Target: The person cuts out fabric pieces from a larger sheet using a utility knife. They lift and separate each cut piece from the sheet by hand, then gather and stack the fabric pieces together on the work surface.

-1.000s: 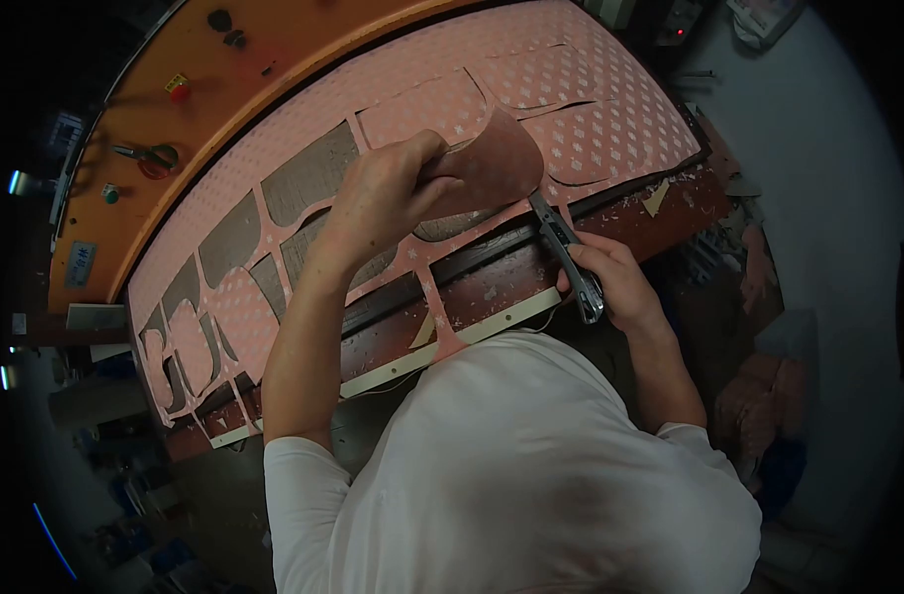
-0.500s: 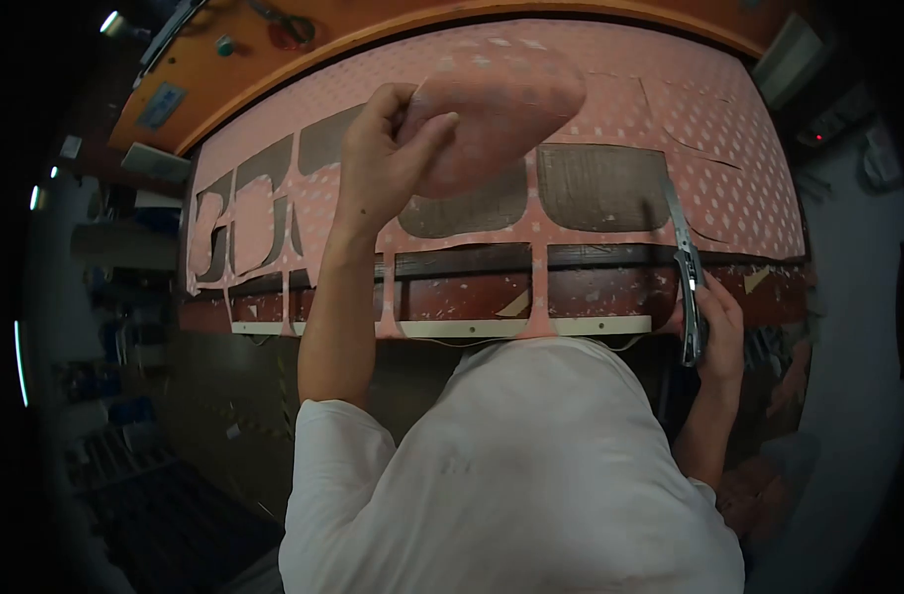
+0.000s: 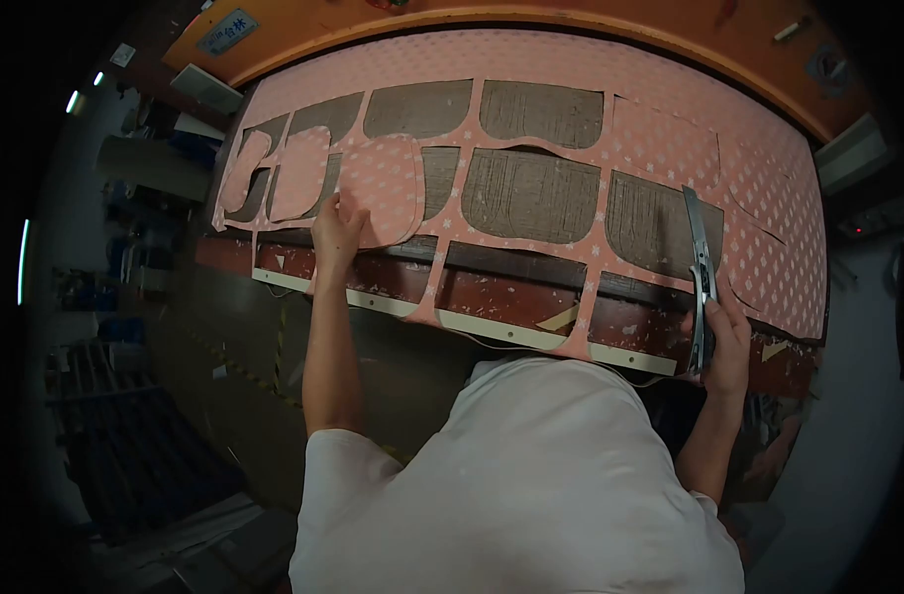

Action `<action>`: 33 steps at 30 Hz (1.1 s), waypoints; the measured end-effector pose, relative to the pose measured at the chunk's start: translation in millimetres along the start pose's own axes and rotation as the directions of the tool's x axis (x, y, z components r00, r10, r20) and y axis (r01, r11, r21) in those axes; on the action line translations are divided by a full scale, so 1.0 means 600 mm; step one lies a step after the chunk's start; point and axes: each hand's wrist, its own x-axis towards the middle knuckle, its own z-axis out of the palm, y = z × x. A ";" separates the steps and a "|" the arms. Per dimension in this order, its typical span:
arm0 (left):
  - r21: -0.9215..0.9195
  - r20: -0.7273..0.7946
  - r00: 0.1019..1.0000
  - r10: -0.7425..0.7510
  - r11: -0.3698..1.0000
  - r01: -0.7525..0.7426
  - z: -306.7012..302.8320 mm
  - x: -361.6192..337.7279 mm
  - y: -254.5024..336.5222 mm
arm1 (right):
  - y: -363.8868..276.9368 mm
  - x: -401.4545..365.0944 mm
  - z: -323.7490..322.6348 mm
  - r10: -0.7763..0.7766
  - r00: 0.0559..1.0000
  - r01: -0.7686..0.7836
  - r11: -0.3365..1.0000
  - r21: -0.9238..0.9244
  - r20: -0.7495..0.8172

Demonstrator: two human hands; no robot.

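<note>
At the left part of the table, my left hand (image 3: 339,230) pinches the near left edge of a rounded pink patterned fabric piece (image 3: 385,188), which lies nearly flat over the cut sheet. Beside it are two more cut pieces, a middle one (image 3: 301,178) and a smaller-looking one (image 3: 246,170) at the far left. My right hand (image 3: 726,342) is wrapped around a utility knife (image 3: 703,262), its long blade pointing away from me above the table's right side. The large pink fabric sheet (image 3: 660,134) has several rounded openings where the dark board shows through.
An orange machine beam (image 3: 373,22) runs along the back of the table. A pale strip with screw holes (image 3: 511,334) lines the front edge near my body. Yellowish scraps (image 3: 559,318) lie by that edge. Cut lines mark the sheet at right.
My left hand has brought the fabric piece down and leftward, from mid-air to beside the other cut pieces. The view has shifted; the right hand still grips the knife.
</note>
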 end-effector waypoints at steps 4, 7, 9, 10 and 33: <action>0.074 0.023 0.997 0.078 0.994 -0.079 0.017 0.016 -0.017 | -0.002 -0.012 -0.013 0.013 1.000 -0.013 1.000 -0.015 0.009; 0.123 0.172 0.979 -0.112 0.988 0.092 -0.023 0.010 0.041 | 0.012 -0.031 -0.031 -0.007 0.998 0.007 1.000 -0.001 -0.059; 0.361 0.026 0.990 0.136 0.922 -0.136 -0.024 0.009 0.044 | 0.014 -0.049 -0.048 0.011 0.994 -0.008 1.000 0.027 -0.106; 0.470 -0.038 0.958 0.284 0.851 -0.234 -0.020 0.015 0.053 | 0.013 -0.057 -0.054 0.031 0.991 -0.026 0.999 0.039 -0.131; -0.097 0.448 0.565 0.694 0.665 -0.740 0.397 0.125 0.630 | 0.047 -0.269 -0.074 -0.011 0.754 0.084 0.993 0.079 -0.657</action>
